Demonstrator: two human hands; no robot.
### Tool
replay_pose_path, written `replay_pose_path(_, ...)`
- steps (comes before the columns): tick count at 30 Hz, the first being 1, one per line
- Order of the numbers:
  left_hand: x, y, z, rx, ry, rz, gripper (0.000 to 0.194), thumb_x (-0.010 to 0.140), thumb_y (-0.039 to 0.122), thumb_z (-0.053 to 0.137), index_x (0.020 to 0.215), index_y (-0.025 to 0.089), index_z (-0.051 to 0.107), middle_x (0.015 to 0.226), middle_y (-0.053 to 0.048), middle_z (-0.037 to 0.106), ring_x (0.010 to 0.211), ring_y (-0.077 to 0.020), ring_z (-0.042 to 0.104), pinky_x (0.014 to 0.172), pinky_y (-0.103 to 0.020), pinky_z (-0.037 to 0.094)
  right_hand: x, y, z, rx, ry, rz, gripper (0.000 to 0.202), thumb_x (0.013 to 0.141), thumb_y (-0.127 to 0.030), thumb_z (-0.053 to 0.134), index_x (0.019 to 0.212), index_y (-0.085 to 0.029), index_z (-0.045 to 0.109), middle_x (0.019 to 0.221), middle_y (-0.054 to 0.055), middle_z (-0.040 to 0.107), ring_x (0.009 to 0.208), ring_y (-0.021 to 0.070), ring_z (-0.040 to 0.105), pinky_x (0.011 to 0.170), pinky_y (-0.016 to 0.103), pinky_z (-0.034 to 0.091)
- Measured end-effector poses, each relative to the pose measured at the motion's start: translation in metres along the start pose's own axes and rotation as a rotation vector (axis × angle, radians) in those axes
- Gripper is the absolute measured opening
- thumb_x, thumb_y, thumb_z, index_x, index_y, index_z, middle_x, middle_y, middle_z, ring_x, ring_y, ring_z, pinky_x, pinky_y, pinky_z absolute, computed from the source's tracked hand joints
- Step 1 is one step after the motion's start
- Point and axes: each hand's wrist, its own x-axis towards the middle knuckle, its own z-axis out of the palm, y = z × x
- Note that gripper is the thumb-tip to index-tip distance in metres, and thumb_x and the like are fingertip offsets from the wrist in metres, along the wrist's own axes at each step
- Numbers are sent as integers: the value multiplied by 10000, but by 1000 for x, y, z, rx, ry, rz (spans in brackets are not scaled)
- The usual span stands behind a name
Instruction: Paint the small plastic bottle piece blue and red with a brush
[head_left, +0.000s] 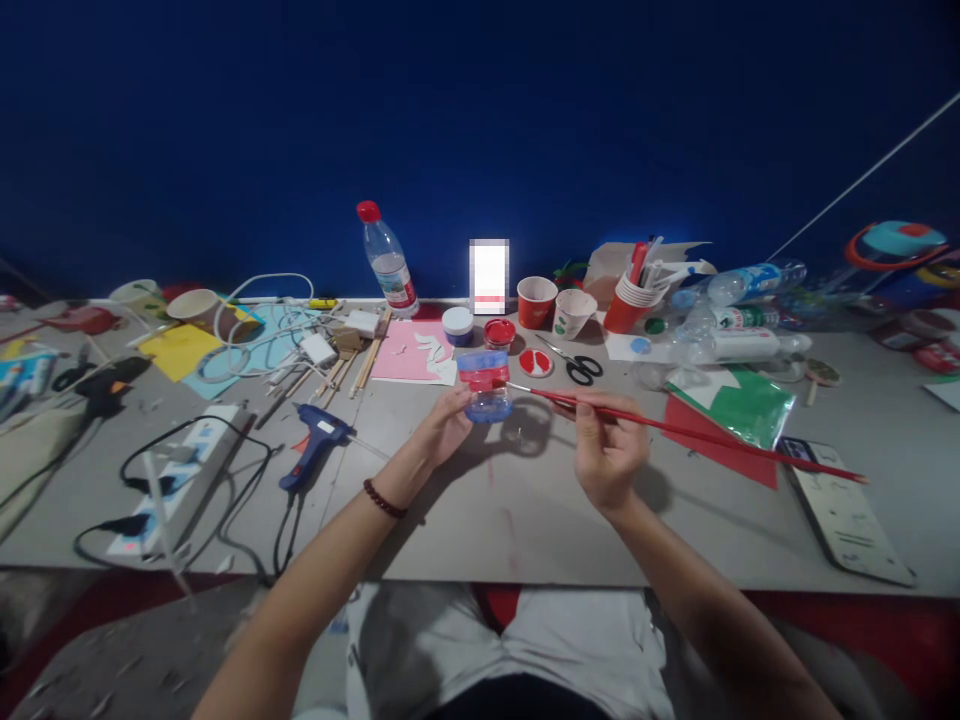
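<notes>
My left hand [448,424] holds a small clear plastic bottle piece [489,404] by its left side. Blue and red bands colour its upper part. A long red paintbrush [697,434] is pinched in my right hand [611,448], its tip at the red band on the piece's right side. Just behind stand an open jar of red paint [499,334] and a jar with a white lid [457,326]. A round lid smeared with red [536,362] lies to their right, beside black-handled scissors [583,370].
Left on the table [450,540] are a blue glue gun [316,442], a power strip [184,480], cables and wooden sticks. A red-capped bottle [390,265] and paper cups [536,303] stand behind. To the right lie plastic bottles [739,345], green sheet [742,405] and a phone [847,510].
</notes>
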Motion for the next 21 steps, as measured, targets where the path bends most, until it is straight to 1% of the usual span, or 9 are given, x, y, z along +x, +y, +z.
replay_pose_path(3,0,2,-1,-22,-23,-24,442,719,476,777,1042,175,754,1145,-117,753,1199,-325,640,1103,-460,418,3,1,0,11,43,35,106,942,-167,611,1021,-222,656,974,32,720,868,173,758,712,319,694)
replay_pose_path(6,-1,4,-2,-35,-12,-40,476,721,504,755,1058,169,746,1180,-130,739,1256,-337,606,1129,-457,392,6,3,-1,0,66,31,90,944,-189,615,1018,-221,653,959,39,718,864,178,755,704,320,695)
replay_pose_path(11,-3,6,0,-49,12,-38,477,706,517,740,1052,189,743,1170,-114,743,1250,-343,608,1131,-478,388,7,8,-4,-60,87,17,80,944,-200,611,1004,-216,662,964,63,706,857,190,751,688,333,700)
replay_pose_path(14,-4,7,2,-53,0,-51,507,689,512,754,1074,183,737,1170,-118,741,1235,-347,617,1121,-479,397,3,9,-5,-71,59,1,119,941,-173,607,1038,-215,663,994,63,709,877,189,750,719,341,699)
replay_pose_path(17,-4,8,4,-46,-1,-60,517,677,505,769,1073,175,737,1154,-122,744,1223,-349,622,1109,-471,405,0,8,-5,-68,18,-57,195,929,-121,603,1083,-224,664,1022,56,713,894,183,747,743,333,693)
replay_pose_path(21,-3,8,6,-29,19,-49,468,683,489,781,1037,187,743,1146,-108,748,1235,-347,612,1125,-481,386,-2,5,-4,-86,-38,-133,245,927,-81,577,1097,-235,662,1003,61,737,899,188,746,721,327,684)
